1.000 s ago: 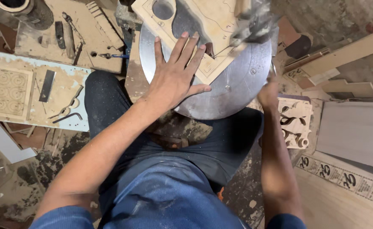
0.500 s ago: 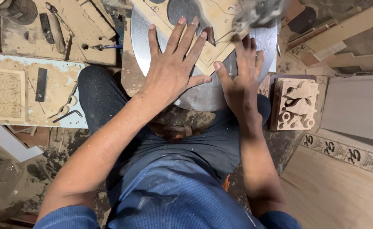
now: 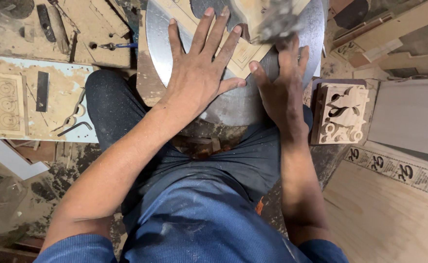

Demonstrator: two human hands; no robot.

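Observation:
A thin wooden panel (image 3: 233, 53) with cut-out holes and drawn lines lies on a round metal saw table (image 3: 233, 104). My left hand (image 3: 199, 73) presses flat on the panel, fingers spread. My right hand (image 3: 282, 83) lies flat beside it on the panel's near edge and the metal table, fingers stretched forward. A blurred metal saw arm (image 3: 277, 22) hangs over the panel just beyond my right fingertips. Neither hand grips anything.
A carved wooden block (image 3: 340, 114) stands right of the table. At left a dusty board (image 3: 34, 102) carries a patterned square, a hex key (image 3: 75, 127) and a dark bar. Printed plywood sheets (image 3: 399, 170) lie at right. My knees sit under the table.
My right hand came up from beside the table and now rests flat on the panel. The left hand stays pressed on it, and the view has shifted closer.

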